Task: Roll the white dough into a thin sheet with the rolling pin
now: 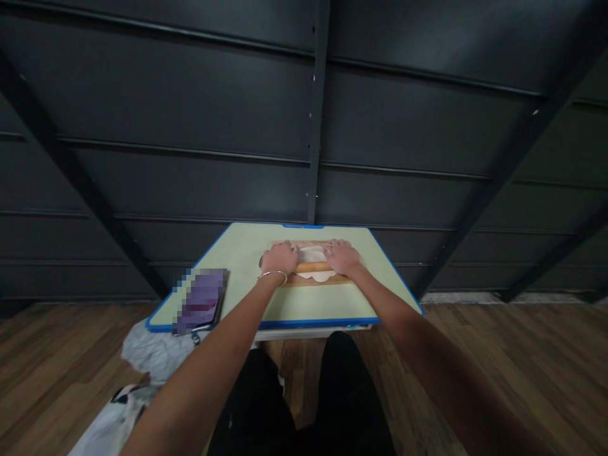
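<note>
My left hand (pixel 281 258), with a thin bangle at the wrist, is curled over the left end of a wooden rolling pin (pixel 314 267). Over its right end rests my right hand (pixel 342 257), fingers bent forward; the palms hide both pin ends. Beneath the pin lies a thin, pale sheet of what looks like dough (pixel 311 254), its near edge wavy. Under the sheet is a wooden board (pixel 316 282), partly covered by my hands. A small dark object (pixel 261 261) shows just left of my left hand; its kind cannot be made out.
The board lies on a pale yellow-green tabletop (pixel 247 297) with a blue rim. A phone-like object (pixel 203 299), blurred, lies at its left. Crumpled pale plastic (pixel 154 348) hangs below that corner. A dark ribbed metal wall (pixel 213 114) stands behind; the floor (pixel 498 354) is wood-patterned.
</note>
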`<state>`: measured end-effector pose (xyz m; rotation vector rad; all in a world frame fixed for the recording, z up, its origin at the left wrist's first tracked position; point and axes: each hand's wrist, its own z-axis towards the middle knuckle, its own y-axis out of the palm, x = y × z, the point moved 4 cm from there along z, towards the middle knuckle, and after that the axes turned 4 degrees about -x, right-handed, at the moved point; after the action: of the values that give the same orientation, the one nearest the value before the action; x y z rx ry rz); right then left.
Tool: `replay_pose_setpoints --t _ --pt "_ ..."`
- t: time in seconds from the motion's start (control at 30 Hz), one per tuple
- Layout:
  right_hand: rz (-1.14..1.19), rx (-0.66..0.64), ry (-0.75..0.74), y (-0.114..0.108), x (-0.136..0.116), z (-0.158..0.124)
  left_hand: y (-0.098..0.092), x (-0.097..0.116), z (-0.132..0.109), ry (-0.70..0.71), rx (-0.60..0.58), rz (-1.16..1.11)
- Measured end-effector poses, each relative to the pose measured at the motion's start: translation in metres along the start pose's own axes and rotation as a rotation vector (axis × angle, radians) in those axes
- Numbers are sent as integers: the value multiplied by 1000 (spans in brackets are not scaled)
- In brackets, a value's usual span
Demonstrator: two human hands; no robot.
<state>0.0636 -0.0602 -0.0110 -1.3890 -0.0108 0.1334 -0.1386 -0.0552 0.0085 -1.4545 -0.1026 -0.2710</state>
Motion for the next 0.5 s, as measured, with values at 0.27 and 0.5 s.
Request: replay_pose_setpoints --t 0.27,0.5 --pt "51 15 97 -9 -1 2 3 -8 17 -54 -1 -79" --pt "91 36 105 -14 1 10 7 -12 35 -54 -18 -116"
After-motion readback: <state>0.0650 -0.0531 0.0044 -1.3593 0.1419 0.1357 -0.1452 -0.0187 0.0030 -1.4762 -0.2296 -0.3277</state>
